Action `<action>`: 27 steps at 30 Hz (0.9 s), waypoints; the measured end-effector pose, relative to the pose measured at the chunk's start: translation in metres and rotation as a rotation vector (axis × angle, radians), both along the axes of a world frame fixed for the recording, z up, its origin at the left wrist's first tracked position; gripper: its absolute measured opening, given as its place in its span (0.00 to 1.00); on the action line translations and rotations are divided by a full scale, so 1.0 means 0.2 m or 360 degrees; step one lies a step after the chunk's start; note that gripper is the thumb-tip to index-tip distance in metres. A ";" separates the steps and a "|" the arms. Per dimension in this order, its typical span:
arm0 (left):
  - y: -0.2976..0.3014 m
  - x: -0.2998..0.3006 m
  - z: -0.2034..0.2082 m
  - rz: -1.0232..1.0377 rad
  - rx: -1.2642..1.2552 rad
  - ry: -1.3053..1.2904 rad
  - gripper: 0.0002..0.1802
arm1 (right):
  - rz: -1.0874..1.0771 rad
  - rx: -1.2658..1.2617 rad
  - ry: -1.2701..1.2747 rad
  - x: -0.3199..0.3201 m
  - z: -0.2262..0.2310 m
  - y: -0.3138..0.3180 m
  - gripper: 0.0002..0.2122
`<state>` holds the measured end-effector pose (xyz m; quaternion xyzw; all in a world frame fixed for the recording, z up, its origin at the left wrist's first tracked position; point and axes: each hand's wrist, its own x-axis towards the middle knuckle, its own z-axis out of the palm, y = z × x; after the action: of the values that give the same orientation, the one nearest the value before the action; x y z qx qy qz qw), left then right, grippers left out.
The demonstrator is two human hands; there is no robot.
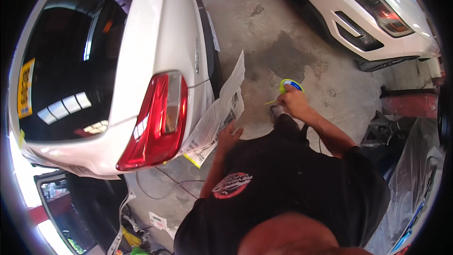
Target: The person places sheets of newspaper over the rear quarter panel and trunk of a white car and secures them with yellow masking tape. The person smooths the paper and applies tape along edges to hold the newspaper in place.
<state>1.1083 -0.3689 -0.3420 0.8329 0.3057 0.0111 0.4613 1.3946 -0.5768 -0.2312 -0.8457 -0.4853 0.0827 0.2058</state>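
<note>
My right hand (294,102) is closed around a roll of yellow-green tape (286,84) with a blue and white core. A short strip of the tape (270,102) sticks out to the left of the fingers. A printed newspaper sheet (207,122) runs along the rear side of a white car (141,52), beside its red tail light (150,123), and its far end stands away from the body. My left hand (229,138) rests against this sheet with its fingers apart. Yellow-green tape (192,160) edges the sheet's lower corner.
The front of a second white car (358,30) stands at the upper right. Thin cables (181,183) lie on the concrete floor at my left. Plastic-covered parts (401,174) and a red block (410,105) are on the right. A dark panel with a window (89,203) stands at the lower left.
</note>
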 end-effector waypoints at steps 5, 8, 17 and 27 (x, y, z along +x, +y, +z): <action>0.38 0.35 -0.36 -0.0270 0.0150 0.0492 0.32 | -0.0068 -0.0009 0.0211 0.56 -0.02 0.04 0.07; 0.72 0.62 -0.66 -0.0228 0.0678 0.0430 0.31 | 0.0208 0.0030 0.0055 0.79 -0.16 0.17 0.08; 0.87 1.27 -0.54 0.0374 0.0387 0.0409 0.41 | 0.0529 -0.0193 0.0430 1.05 -0.29 0.59 0.12; 0.93 1.55 -0.56 0.0885 -0.0093 -0.0049 0.29 | 0.0933 0.0097 0.0817 1.43 -0.80 1.66 0.15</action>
<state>1.4190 -0.1835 -0.4537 0.7031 0.5156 0.1412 0.4689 1.6810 -0.2447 -0.3906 -0.6165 -0.6413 0.3326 0.3132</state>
